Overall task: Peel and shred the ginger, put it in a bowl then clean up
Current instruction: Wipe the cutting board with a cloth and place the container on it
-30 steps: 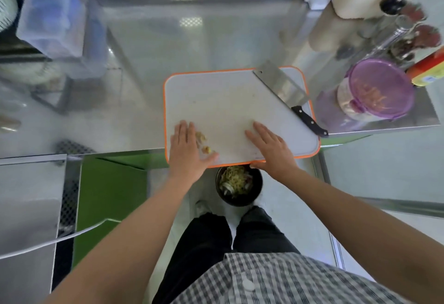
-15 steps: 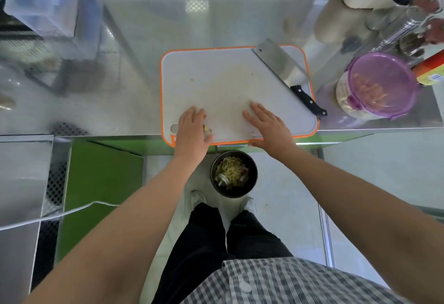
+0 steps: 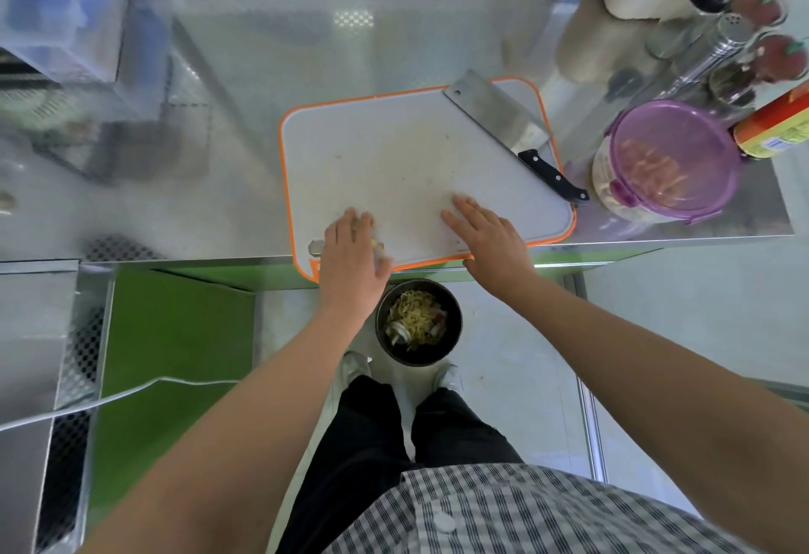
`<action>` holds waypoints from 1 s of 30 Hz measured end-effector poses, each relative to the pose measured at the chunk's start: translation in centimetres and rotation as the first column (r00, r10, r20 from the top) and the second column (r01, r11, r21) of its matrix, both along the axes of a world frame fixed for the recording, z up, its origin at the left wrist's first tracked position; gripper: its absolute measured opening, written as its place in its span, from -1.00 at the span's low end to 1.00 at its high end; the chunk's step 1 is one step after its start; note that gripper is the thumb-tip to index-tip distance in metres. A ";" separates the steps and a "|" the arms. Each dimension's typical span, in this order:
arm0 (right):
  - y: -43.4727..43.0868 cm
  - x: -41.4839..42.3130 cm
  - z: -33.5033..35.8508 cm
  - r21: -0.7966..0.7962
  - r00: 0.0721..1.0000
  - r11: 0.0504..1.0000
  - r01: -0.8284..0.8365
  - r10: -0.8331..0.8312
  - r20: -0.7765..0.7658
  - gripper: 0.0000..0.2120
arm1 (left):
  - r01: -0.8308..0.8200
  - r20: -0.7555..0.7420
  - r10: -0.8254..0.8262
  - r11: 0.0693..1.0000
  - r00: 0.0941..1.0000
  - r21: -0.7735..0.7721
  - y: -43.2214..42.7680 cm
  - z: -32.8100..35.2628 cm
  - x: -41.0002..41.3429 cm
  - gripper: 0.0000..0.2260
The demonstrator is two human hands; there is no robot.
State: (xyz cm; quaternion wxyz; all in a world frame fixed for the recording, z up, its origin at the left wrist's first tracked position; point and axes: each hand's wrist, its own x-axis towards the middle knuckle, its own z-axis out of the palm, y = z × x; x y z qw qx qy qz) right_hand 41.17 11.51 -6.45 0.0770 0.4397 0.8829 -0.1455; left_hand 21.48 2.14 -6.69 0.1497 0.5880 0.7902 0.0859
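A white cutting board (image 3: 402, 159) with an orange rim lies on the steel counter, its near edge sticking out past the counter edge. My left hand (image 3: 352, 260) rests flat at the board's near left corner, fingers straight, next to a few ginger peel scraps (image 3: 375, 238). My right hand (image 3: 490, 238) presses flat on the board's near right part. A black bin (image 3: 418, 321) with peelings stands on the floor just below the board's edge. A cleaver (image 3: 503, 119) with a black handle lies across the board's far right corner.
A purple-lidded container (image 3: 670, 163) stands right of the board, with bottles and a shaker (image 3: 718, 41) behind it. A small metal tool (image 3: 315, 247) peeks out left of my left hand. My feet stand either side of the bin.
My left hand has slid the peel scraps toward the board's near edge, above the bin. The right hand has stayed flat on the board.
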 end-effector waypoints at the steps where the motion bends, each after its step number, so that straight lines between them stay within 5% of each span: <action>1: -0.1 -0.1 0.0 0.015 1.000 1.000 -0.003 0.003 -0.021 -0.27 | 0.003 0.021 -0.003 1.000 1.000 0.014 -0.1 -0.1 0.2 -0.44; 9: -0.8 -1.1 -1.1 -0.015 0.977 0.988 -0.154 0.150 -0.152 -0.26 | -0.008 0.198 0.023 0.997 0.980 -0.081 1.7 -0.6 -0.4 -0.34; 15: -0.5 -0.5 -0.6 -0.200 0.881 0.980 0.023 -0.115 -0.460 -0.46 | 0.117 0.330 -0.110 0.993 0.938 0.000 -0.2 -1.2 1.7 -0.45; 26: -0.1 0.0 -0.3 -0.233 0.857 0.967 0.103 -0.205 -0.473 -0.54 | 0.117 0.457 -0.185 0.978 0.870 0.172 -3.7 -0.7 4.8 -0.54; 30: 0.3 0.2 -0.3 -0.232 0.857 0.966 0.114 -0.214 -0.468 -0.53 | 0.093 0.302 -0.144 0.979 0.942 0.179 -1.6 -0.9 3.4 -0.57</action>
